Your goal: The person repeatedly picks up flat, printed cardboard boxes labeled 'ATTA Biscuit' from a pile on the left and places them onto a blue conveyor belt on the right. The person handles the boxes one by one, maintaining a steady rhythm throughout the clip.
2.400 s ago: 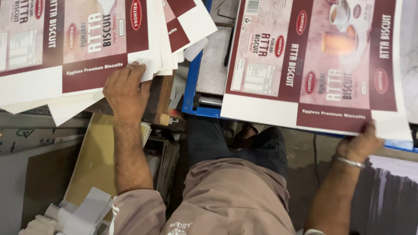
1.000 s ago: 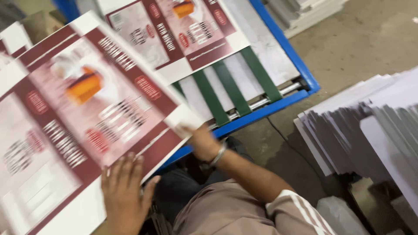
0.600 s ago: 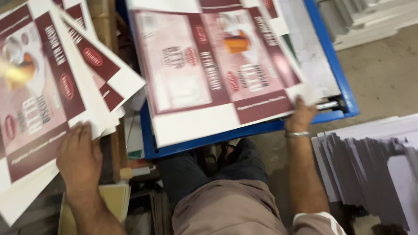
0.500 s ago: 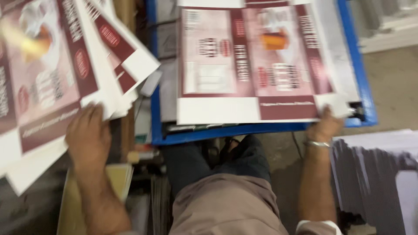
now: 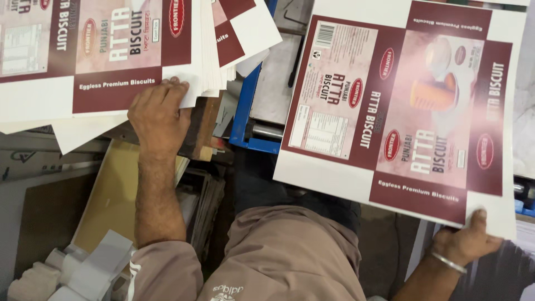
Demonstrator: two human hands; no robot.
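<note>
My left hand [image 5: 160, 114] rests palm down on the near edge of a stack of printed maroon-and-white carton sheets [image 5: 100, 61] at the upper left. My right hand [image 5: 468, 242], with a metal bangle on the wrist, pinches the near right corner of a single printed carton sheet [image 5: 401, 106] of the same kind. That sheet lies flat, partly over the blue-framed machine table [image 5: 245, 111] and partly over my lap.
Yellow board and grey sheets [image 5: 108, 195] lie low on the left, with white paper scraps [image 5: 83, 270] at the bottom left. My tan trousers [image 5: 284, 256] fill the bottom centre. A metal roller [image 5: 266, 131] shows at the table's edge.
The view has swung and come closer. The single sheet, earlier lying on the blue table, has been drawn toward me by my right hand. My left hand stays on the stack.
</note>
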